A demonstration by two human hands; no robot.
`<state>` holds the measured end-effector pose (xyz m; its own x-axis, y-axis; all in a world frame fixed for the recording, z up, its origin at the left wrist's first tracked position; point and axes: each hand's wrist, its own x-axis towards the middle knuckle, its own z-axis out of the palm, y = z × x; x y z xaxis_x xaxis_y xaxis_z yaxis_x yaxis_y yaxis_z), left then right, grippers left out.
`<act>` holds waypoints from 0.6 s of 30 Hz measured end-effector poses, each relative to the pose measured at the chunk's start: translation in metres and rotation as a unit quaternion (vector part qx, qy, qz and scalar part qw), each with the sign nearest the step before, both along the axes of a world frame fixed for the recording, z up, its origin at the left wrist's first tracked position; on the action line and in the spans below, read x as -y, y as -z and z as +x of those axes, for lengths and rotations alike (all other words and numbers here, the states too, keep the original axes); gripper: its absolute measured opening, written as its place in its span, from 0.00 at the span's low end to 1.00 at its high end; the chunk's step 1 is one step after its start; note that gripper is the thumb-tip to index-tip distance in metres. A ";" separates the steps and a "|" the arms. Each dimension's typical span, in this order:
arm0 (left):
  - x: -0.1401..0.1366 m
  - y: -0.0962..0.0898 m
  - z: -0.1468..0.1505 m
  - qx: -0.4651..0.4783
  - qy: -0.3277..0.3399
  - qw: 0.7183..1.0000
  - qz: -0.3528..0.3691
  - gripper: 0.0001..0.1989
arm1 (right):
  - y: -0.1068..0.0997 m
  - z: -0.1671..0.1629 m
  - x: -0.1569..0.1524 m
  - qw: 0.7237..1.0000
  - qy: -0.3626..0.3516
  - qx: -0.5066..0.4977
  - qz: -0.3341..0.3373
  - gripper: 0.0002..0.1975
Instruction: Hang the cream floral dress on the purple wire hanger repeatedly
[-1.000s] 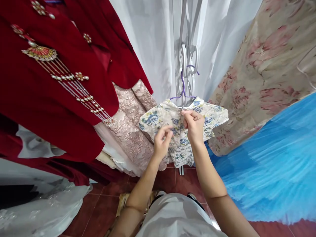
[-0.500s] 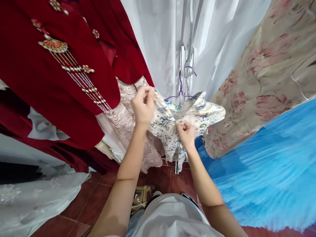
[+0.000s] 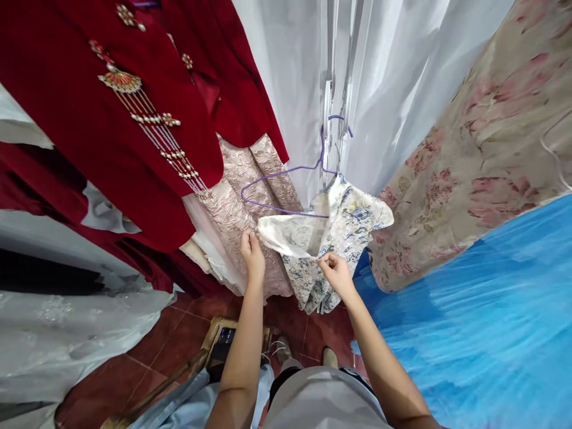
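Note:
A white blouse with blue and yellow flowers point(image 3: 355, 217) hangs half on a purple hanger point(image 3: 279, 173). Its right shoulder with a short sleeve covers the hanger's right arm, while the left arm of the hanger is bare. My left hand point(image 3: 253, 256) pinches the pale, turned-open edge at the blouse's left side, below the bare hanger arm. With closed fingertips, my right hand point(image 3: 336, 273) grips the front opening near the middle. The blouse's lower part falls in folds beneath both hands.
Red jackets with a beaded fan ornament point(image 3: 120, 80) and a pink brocade garment point(image 3: 232, 208) hang on the left. To the right are a beige floral dress point(image 3: 487, 143) and blue tulle point(image 3: 473, 298). Below, a wooden chair point(image 3: 210, 339) stands on red tiles.
My left hand has moved down and slightly left, pulling the blouse's left side off the hanger. The hanger's left arm is now exposed. My right hand has lowered slightly.

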<state>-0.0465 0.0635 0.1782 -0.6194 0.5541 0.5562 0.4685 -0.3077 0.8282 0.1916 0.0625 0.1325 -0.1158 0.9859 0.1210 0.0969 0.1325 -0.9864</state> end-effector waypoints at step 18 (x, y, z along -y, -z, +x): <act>0.051 0.031 0.119 -0.002 0.667 0.711 -0.224 0.24 | -0.077 0.098 0.027 0.987 -0.129 0.030 0.089 0.06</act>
<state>0.0725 0.0123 0.1469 0.6243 0.7689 0.1383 0.0105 -0.1852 0.9826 0.2891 0.0355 0.2096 -0.3719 0.8864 0.2758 0.0941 0.3315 -0.9387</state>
